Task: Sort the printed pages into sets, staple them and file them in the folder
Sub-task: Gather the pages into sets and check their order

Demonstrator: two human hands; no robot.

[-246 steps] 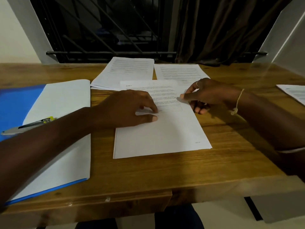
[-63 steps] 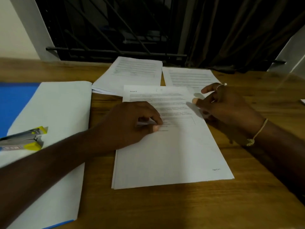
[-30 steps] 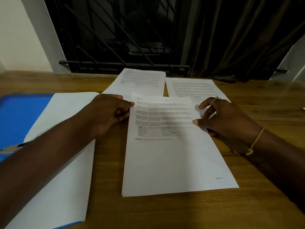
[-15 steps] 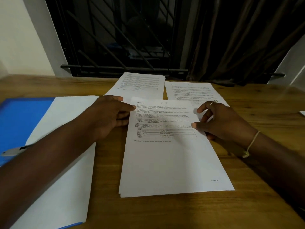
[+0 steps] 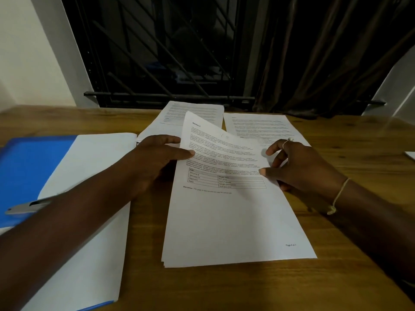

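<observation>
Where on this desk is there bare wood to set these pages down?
Bare wood lies nearest you, in front of the front stack, and to the right beyond the right hand. A narrow lane runs between the folder and that stack. The far middle is crowded with two page piles.

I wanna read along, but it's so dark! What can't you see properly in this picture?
Head view:
Stapler: blurred, mostly covered by the left forearm.
Paper at the right edge: cut off by the frame.
Body text on the top page: too small to read.
Sheets beneath it: hidden, so uncountable.
Right hand fingers: partly under the page.
</observation>
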